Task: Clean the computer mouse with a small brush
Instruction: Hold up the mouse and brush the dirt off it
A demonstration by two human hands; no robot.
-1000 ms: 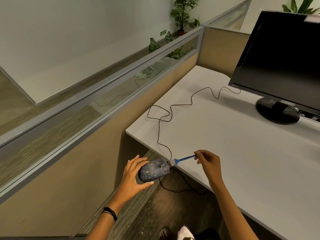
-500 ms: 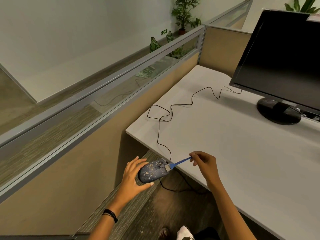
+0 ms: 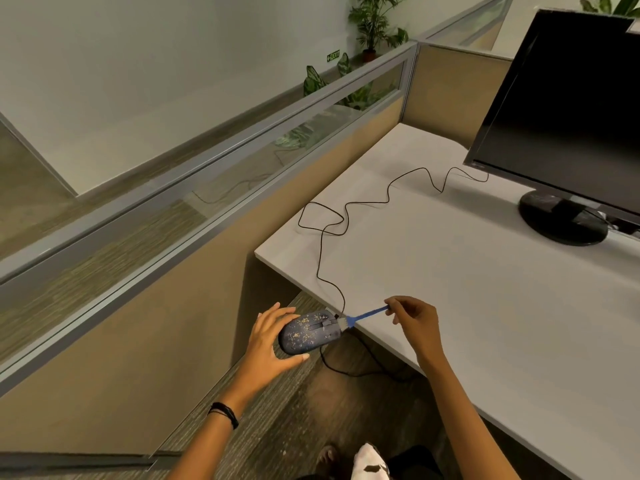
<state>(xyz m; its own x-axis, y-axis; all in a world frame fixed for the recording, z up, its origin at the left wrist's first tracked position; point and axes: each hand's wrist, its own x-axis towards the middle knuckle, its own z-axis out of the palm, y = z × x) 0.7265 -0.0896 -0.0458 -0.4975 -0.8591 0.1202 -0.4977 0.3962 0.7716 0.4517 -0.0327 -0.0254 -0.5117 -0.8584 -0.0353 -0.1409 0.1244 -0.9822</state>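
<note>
Brush (image 3: 363, 316) shifted to mouse (image 3: 310, 332) front edge.

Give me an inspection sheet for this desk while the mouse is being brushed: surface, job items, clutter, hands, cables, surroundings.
Surface: white desk, mostly bare.
Job's things: dark blue computer mouse, flecked with pale specks, held off the desk's front edge; small blue brush, bristles at the mouse's cable end.
Clutter: nothing seen.
Hands: left hand cups the mouse; right hand pinches the brush handle.
Cables: black mouse cable snakes across the desk towards the monitor; another cable loops below the desk edge.
Surroundings: beige partition with a glass strip, potted plants beyond, carpeted floor.
</note>
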